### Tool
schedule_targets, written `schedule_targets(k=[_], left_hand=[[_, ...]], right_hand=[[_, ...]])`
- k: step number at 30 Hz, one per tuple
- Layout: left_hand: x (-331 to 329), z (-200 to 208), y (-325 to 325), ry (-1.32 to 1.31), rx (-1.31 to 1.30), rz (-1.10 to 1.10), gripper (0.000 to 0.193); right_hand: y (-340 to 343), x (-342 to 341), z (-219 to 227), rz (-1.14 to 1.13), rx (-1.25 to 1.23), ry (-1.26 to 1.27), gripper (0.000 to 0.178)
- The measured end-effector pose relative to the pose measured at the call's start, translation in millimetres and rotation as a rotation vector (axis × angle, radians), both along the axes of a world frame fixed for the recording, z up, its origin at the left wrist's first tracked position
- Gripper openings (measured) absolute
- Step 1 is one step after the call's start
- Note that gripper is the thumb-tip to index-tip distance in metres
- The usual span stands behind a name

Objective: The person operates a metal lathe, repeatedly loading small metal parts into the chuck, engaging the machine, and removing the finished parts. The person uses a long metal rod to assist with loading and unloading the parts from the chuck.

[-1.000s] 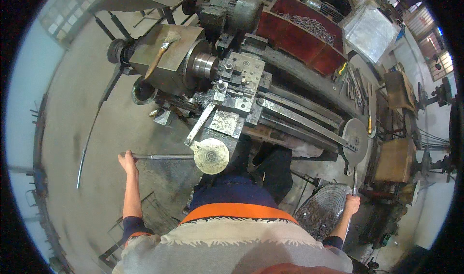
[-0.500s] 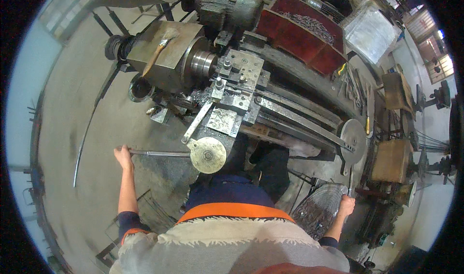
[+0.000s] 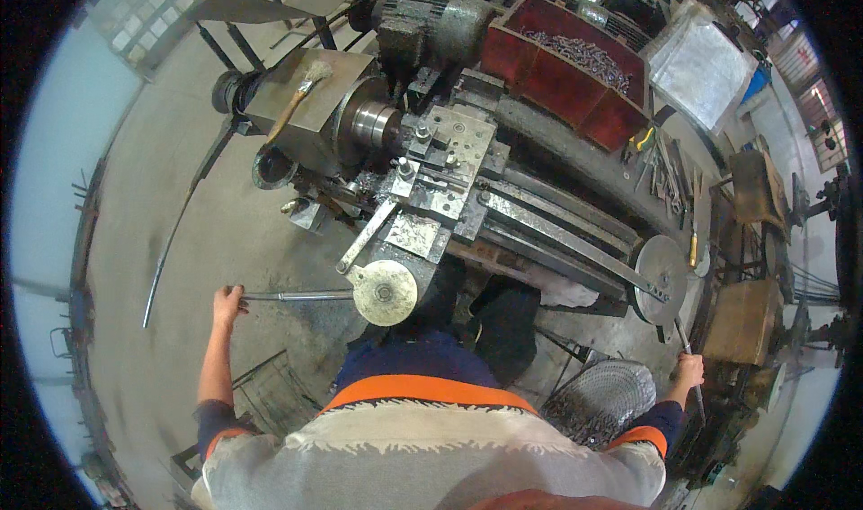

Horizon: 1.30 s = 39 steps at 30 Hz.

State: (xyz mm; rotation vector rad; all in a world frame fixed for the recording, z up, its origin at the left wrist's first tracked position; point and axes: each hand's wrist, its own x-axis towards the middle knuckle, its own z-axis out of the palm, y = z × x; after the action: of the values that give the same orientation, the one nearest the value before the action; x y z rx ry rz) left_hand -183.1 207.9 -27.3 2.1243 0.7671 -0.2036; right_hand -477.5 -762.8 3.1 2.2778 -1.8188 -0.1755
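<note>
A small metal lathe stands before me. At the left, my left hand (image 3: 229, 303) is closed round the outer end of a long steel lever (image 3: 306, 296). That lever joins a pale round disc (image 3: 385, 292) at the front of the lathe's slide. My right hand (image 3: 689, 372) is wrapped round a thin metal lever (image 3: 683, 337) running down from the larger grey disc (image 3: 663, 276) at the right end of the bed. Between them lies the tool slide (image 3: 449, 141) with its bolts, close to the shiny round spindle (image 3: 376, 125).
A brush (image 3: 297, 101) rests on the headstock. Behind the bed, a red box (image 3: 548, 79) holds many small metal pieces. Hand tools (image 3: 670, 173) lie at the right. A mesh basket (image 3: 620, 384) with small parts sits by my right arm. A long rod (image 3: 166, 263) slants down at the left.
My right hand has swung outward to the right with its lever, and the large disc's lower tab has shifted right. My left hand keeps its hold on the other lever, nearly unmoved. The view has shifted slightly.
</note>
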Motion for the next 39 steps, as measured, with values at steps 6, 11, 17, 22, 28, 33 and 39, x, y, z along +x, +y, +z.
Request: schedule_targets(k=[6, 11, 17, 22, 28, 33, 39], left_hand=[[88.5, -34.2, 20.3, -0.030, 0.279, -0.209, 0.030], [160.6, -73.0, -34.4, -0.223, 0.675, -0.579, 0.038], [211.4, -102.9, -83.0, -0.031, 0.793, -0.800, 0.031], [202.6, -116.0, -150.1, 0.105, 0.349, -0.359, 0.028], [209.0, -124.5, -88.7, 0.030, 0.770, -0.842, 0.029], [203.6, -114.8, -92.3, 0.025, 0.675, -0.755, 0.032], [195.3, -34.5, -46.0, 0.060, 0.331, -0.891, 0.040]], right_hand=[[16.6, -11.4, -36.6, 0.032, -0.269, -0.023, 0.048], [95.5, 0.6, -43.6, 0.460, -0.241, -0.521, 0.057], [164.8, 0.0, -57.1, 0.263, 0.035, -0.401, 0.047], [175.1, 7.4, -46.2, 0.208, 0.145, -0.389, 0.039], [174.2, 61.0, 11.3, 0.365, 0.214, -0.505, 0.041], [176.5, 162.3, 68.6, 0.666, 0.153, -0.627, 0.039], [313.9, 343.8, 139.1, 1.346, 0.398, -0.860, 0.039]])
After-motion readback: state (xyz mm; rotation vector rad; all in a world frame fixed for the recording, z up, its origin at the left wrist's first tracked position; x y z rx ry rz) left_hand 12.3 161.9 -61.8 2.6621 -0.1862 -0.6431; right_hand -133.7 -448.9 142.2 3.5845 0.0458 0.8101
